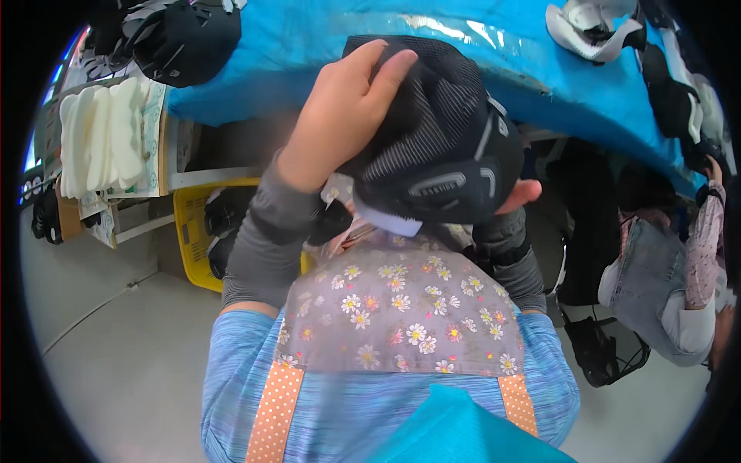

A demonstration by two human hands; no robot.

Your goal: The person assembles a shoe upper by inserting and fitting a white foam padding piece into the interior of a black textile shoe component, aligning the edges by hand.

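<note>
Black shoe upper up in front of the chest, between both hands, overlapping the near edge of the blue-covered surface from this angle; touching it or clear of it, impossible to say. Left hand well in view now, grasping the upper at its left side, thumb and forefinger at the top edge, the other fingers lost from sight. And the right hand? Nearly all hidden behind the upper, just a bit of thumb or finger out at the right edge; clenched or loose, no way to tell.

Striped mesh across the upper, smooth black panels to the lower right, grey trim on those, and below, a white strip with a jagged edge, its upper part cut from view. Inside of the upper: out of sight.

Over to the left, a row of white foam pieces on a rack, and lower down a yellow basket, partly covered by the left sleeve, with dark items inside too shadowed to name. Top left, a black shoe piece in a heap, cropped by the dark rim; top right, a white-and-black shoe piece on the surface. Far right, a co-worker, bent and squeezed by the lens, partly cut off. Nearest of all, a flowered apron, and at the lower edge a turquoise piece, chopped by the frame.
</note>
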